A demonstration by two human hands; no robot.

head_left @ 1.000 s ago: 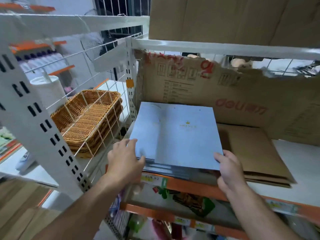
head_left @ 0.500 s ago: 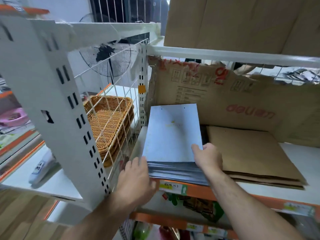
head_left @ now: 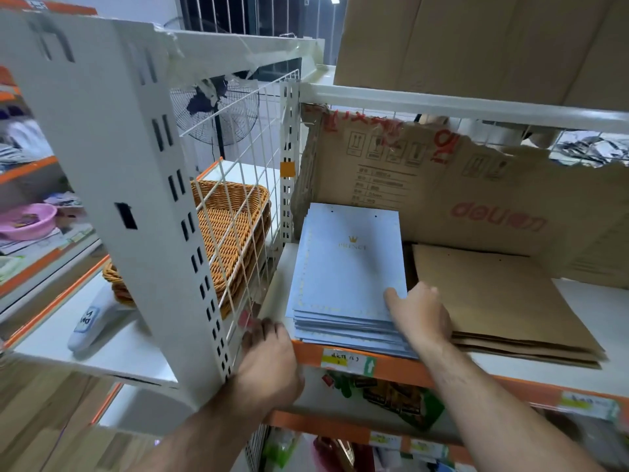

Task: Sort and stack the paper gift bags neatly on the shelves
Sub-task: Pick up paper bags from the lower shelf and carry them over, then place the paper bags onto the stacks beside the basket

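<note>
Stack of blue gift bags (head_left: 347,277) sits at the left end of the shelf (head_left: 401,367), long side running front to back, crown print up, back edge near the cardboard sheet (head_left: 476,199). A second ago the top bag lay crosswise and overlapped the brown paper bags (head_left: 503,301). Now it is turned and lined up with the pile below, and a dark gap shows between the two piles, so blue and brown are apart again.

Right hand (head_left: 420,311) grips the near right corner of the blue pile, thumb (head_left: 391,296) on the top bag and the other fingers curled down into the gap beside it. Left hand (head_left: 269,359) has come off the bags. It rests at the shelf's front lip just left of the pile, by the wire grid (head_left: 245,199), fingers loosely extended and holding nothing that I can see.

Near edges of the blue pile are still fanned, with lower bags stepping out toward the front right. Judgement: the sort step for this pile looks done and squaring is in hand — probably a push back and a tap on the front edge. Brown pile also looks a little splayed at its near edge. Wicker basket (head_left: 231,233) sits on the neighbouring shelf behind the grid, not involved.
</note>
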